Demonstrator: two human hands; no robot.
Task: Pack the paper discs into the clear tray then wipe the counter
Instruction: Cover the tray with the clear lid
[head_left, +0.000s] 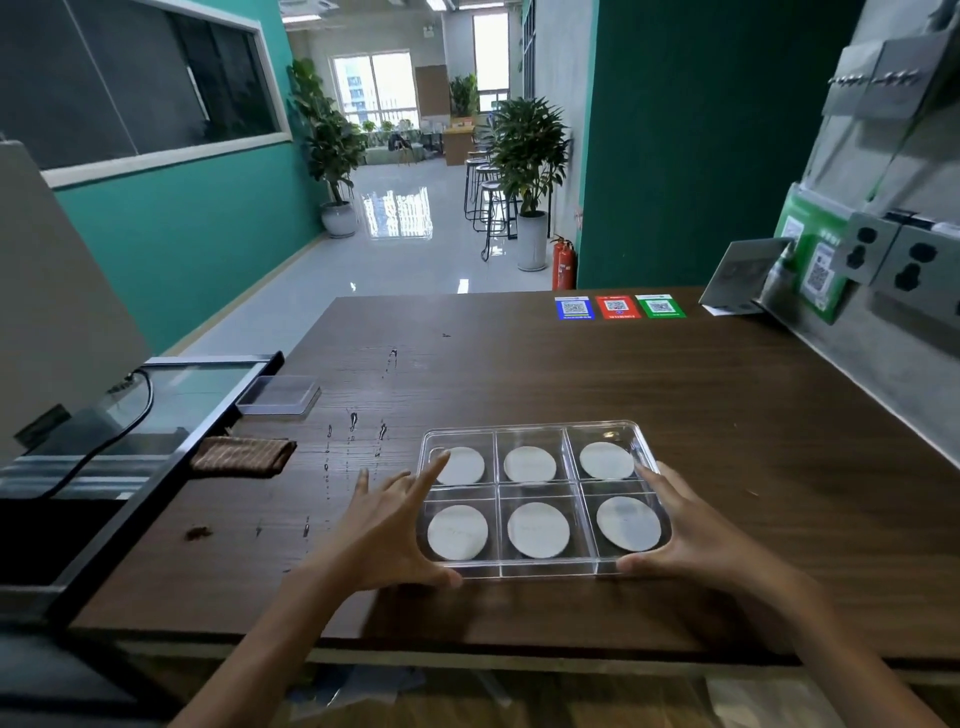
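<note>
A clear tray (540, 430) with several compartments rests on the dark wooden counter (649, 395), near its front edge. Each compartment holds one white paper disc (537, 530). My left hand (387, 530) presses against the tray's left side, thumb at the front corner and fingers spread along the wall. My right hand (691, 525) clasps the right side the same way. A folded brown cloth (241, 456) lies on the counter's left edge. Wet streaks and droplets (353, 431) mark the wood left of the tray.
A clear lid (278, 396) sits at the counter's left, beside a glass-topped unit (171, 400) with a black cable. Three coloured QR stickers (618, 306) lie at the far edge. A wall with sockets (883, 254) rises on the right. A small brown crumb (198, 532) lies front left.
</note>
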